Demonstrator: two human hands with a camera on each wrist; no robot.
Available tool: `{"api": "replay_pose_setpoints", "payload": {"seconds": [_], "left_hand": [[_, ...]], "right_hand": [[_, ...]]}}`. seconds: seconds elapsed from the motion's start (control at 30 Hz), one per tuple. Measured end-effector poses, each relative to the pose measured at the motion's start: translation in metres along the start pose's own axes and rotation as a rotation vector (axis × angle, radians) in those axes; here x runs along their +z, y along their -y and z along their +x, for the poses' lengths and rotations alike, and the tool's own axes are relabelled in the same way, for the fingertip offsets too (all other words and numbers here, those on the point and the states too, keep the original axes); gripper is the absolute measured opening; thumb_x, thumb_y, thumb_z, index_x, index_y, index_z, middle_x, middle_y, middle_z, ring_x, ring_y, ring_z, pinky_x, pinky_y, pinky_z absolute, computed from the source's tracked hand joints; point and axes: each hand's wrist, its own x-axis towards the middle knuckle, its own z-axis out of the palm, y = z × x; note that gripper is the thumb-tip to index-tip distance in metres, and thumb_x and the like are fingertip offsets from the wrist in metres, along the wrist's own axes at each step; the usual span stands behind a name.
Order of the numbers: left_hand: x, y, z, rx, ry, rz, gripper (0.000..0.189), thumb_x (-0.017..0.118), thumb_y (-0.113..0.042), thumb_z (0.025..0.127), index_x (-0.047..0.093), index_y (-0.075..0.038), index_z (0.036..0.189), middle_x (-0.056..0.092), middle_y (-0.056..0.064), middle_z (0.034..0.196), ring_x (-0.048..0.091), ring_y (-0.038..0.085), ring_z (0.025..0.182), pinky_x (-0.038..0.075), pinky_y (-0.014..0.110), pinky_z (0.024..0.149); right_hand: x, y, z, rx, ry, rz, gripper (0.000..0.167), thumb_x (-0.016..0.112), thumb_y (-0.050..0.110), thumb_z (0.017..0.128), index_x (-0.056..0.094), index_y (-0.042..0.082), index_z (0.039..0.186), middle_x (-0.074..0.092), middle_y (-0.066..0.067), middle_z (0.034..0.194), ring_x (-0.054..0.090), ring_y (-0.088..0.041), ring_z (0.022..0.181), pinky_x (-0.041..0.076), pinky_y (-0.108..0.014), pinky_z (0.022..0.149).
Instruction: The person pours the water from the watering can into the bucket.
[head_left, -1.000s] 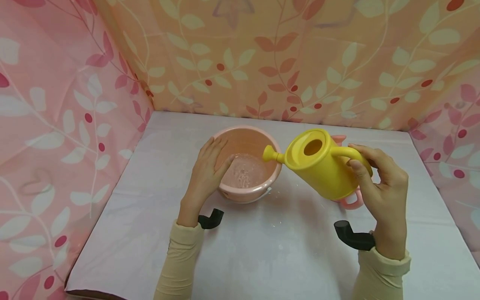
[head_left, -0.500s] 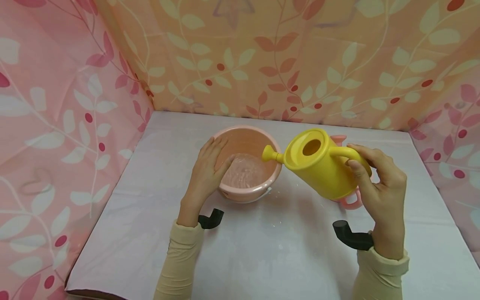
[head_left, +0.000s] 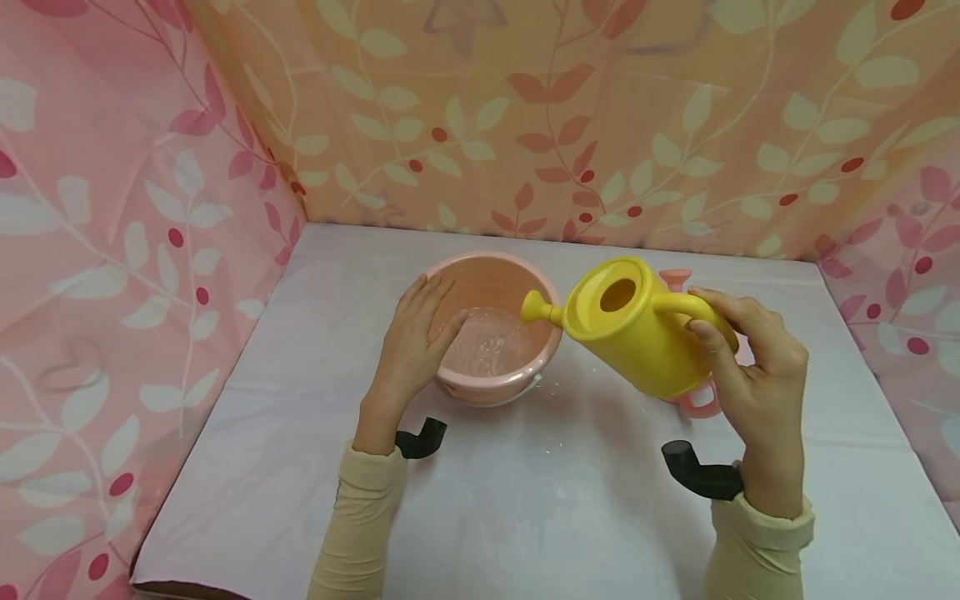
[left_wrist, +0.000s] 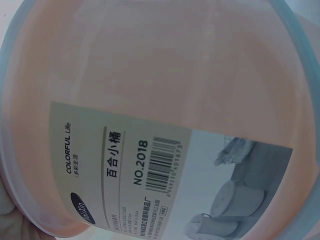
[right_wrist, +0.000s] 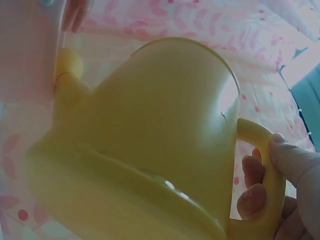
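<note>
So the bright yellow plastic watering can (head_left: 645, 354) has crept a touch left in the last second, and its flared yellow sprinkler head (head_left: 532, 307) now sits a bit further in past the right side of the round, pale pink plastic bucket (head_left: 517, 379). Slightly more of the mostly hidden pink plastic item with a looped handle (head_left: 699, 412) shows on the far side too. The ripples in the clear shallow water (head_left: 476, 342) inside the bucket look different as well, so I'd guess the pour is in progress, though I can't make out an actual stream. Sneaking inward like that probably helps keep the water off the white-covered counter (head_left: 615, 533), which already has a few little droplets (head_left: 553, 448) on it.

As for the hands, they're well apart. The right hand (head_left: 761, 367) has thumb and fingers wrapped round the can's curved handle, wrist below it on the near side, holding the thing up and tipped left. The left hand (head_left: 408, 342) hasn't really budged: fingers stretched out along the bucket's left rim, thumb pointing in over the opening. Can't tell how hard it's pressing; my read is it's just steadying the bucket.
</note>
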Motion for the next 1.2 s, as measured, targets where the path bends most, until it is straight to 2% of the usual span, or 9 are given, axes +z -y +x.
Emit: {"api": "replay_pose_setpoints", "payload": {"seconds": [0.33,0.57,0.9,1.2], "left_hand": [[0.0009,0.0012,0.0005,0.005,-0.003,0.007,0.056,0.048,-0.044,0.094,0.041,-0.013,0.141,0.036,0.005,0.147,0.016,0.018,0.142,0.023,0.05,0.11],[0.0006,0.0007,0.0005,0.01,-0.006,0.011,0.056,0.049,-0.043,0.094,0.041,-0.013,0.141,0.036,0.006,0.147,0.016,0.019,0.142,0.023,0.05,0.11],[0.001,0.0012,0.0006,0.018,-0.009,0.023,0.056,0.049,-0.043,0.094,0.041,-0.013,0.141,0.036,0.006,0.147,0.017,0.022,0.141,0.023,0.051,0.11],[0.0011,0.0009,0.0006,0.004,0.0,0.021,0.056,0.047,-0.043,0.094,0.04,-0.015,0.141,0.035,0.005,0.147,0.015,0.019,0.142,0.023,0.051,0.109]], "right_hand": [[0.002,-0.0004,-0.0014,-0.005,0.015,0.001,0.028,0.068,0.015,0.084,0.067,-0.006,0.103,0.069,0.002,0.093,0.057,-0.006,0.089,0.033,-0.023,0.082],[0.0025,0.0007,-0.0013,0.001,0.033,-0.023,0.028,0.067,0.015,0.084,0.067,-0.005,0.103,0.07,0.0,0.097,0.057,-0.007,0.095,0.035,-0.024,0.085],[0.0036,0.0001,-0.0015,-0.007,0.025,-0.006,0.028,0.068,0.015,0.084,0.067,-0.006,0.103,0.07,-0.001,0.097,0.058,-0.008,0.094,0.035,-0.024,0.085],[0.004,0.0004,-0.0012,-0.006,0.023,0.001,0.028,0.068,0.015,0.084,0.067,-0.006,0.103,0.07,-0.001,0.097,0.058,-0.007,0.095,0.035,-0.024,0.084]]}}
